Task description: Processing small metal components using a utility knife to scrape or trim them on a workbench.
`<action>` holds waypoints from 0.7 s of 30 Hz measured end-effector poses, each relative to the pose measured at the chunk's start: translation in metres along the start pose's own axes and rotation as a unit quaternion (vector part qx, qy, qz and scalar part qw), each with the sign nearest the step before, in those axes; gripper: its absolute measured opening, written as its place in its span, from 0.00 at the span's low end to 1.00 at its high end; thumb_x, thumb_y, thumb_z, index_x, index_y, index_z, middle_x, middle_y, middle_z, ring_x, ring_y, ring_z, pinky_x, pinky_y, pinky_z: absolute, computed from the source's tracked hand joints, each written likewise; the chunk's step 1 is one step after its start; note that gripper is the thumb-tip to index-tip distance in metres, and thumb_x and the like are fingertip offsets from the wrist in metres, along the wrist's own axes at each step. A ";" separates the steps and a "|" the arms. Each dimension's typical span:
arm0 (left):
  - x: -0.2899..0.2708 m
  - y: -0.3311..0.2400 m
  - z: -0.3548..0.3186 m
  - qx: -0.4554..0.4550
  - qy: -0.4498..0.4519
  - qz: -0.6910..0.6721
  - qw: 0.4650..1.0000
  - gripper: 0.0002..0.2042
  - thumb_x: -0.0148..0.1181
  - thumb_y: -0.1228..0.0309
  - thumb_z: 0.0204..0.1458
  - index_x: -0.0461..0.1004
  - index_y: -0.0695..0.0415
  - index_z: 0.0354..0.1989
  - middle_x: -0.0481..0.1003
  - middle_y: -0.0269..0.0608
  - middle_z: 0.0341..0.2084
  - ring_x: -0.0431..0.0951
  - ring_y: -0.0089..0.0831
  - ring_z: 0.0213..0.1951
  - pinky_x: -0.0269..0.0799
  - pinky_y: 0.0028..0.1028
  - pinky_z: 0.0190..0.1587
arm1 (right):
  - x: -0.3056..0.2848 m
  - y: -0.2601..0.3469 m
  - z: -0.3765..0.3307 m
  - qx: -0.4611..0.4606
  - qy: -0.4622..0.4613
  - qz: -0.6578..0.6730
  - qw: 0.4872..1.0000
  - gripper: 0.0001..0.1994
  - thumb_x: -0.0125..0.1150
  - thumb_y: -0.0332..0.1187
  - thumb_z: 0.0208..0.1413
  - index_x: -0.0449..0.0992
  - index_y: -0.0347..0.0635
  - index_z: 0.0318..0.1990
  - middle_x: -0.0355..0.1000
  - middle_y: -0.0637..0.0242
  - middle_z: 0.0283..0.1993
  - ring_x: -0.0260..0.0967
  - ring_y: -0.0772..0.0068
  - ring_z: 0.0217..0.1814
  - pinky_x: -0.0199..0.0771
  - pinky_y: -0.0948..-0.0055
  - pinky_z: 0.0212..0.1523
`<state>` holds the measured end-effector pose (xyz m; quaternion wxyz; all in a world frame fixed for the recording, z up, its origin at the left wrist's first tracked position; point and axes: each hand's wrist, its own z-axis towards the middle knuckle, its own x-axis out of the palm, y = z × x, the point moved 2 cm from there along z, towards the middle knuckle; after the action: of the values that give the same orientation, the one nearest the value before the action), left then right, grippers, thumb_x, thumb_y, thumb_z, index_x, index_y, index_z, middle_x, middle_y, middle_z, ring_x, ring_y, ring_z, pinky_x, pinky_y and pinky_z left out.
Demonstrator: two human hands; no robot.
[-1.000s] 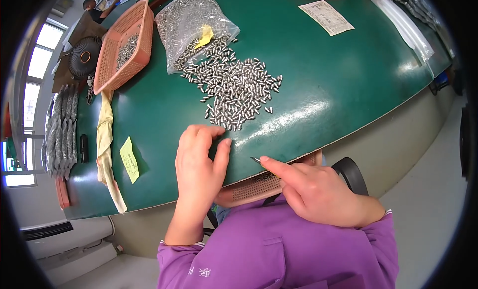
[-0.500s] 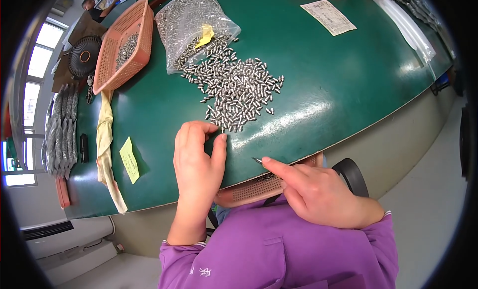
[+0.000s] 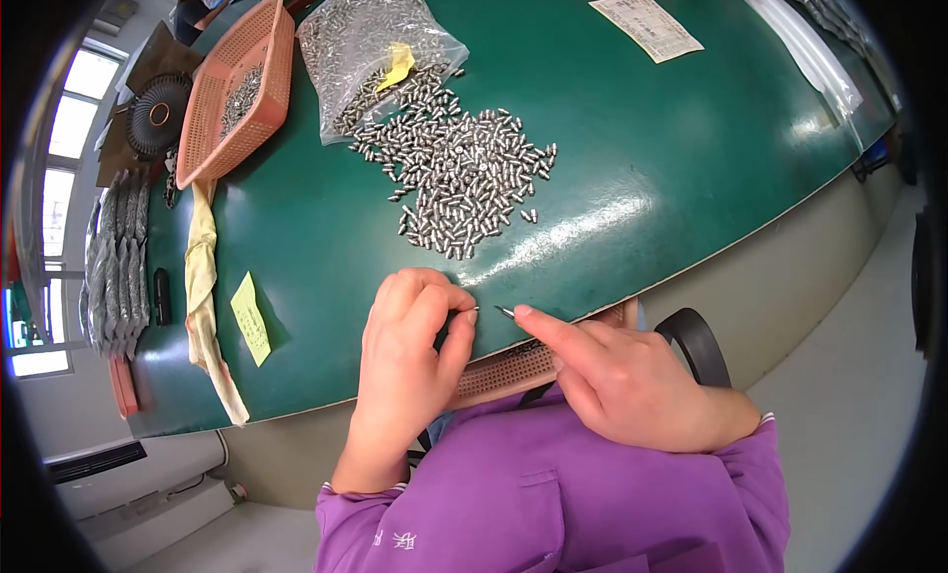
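- Hundreds of small metal pins (image 3: 462, 178) heaped mid-worktop (image 3: 691, 148), spilling from clear bag (image 3: 370, 49); easily scattered by a careless sweep.
- Left hand (image 3: 410, 361) at near edge, fingers pinched on one tiny pin (image 3: 475, 310).
- Right hand (image 3: 622, 380) pinching thin needle-like tool (image 3: 505, 312), tip just beside pin; slip likely drops pin off edge.

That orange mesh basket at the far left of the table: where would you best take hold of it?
Probably by a long rim of the orange mesh basket, fingers coming from above and hooking over the edge. The rim is thin, raised and open on top; small metal parts lie inside, so it should stay level. Its near end rests close to a yellow cloth.
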<state>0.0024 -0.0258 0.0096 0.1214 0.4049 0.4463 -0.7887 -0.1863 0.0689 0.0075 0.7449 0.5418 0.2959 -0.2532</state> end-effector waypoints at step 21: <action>0.008 -0.008 -0.009 -0.010 -0.030 0.025 0.999 0.09 0.68 0.83 0.43 0.74 0.61 0.32 0.72 0.44 0.35 0.74 0.41 0.40 0.71 0.35 0.42 | 0.004 0.002 -0.003 0.009 0.007 -0.001 1.000 0.30 0.61 0.20 0.49 0.72 0.45 0.64 0.76 0.65 0.35 0.76 0.63 0.31 0.78 0.64 0.40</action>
<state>-0.0021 -0.0124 0.0059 0.1583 0.3908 0.4400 -0.7929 -0.1825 0.0718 0.0058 0.7377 0.5500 0.2992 -0.2526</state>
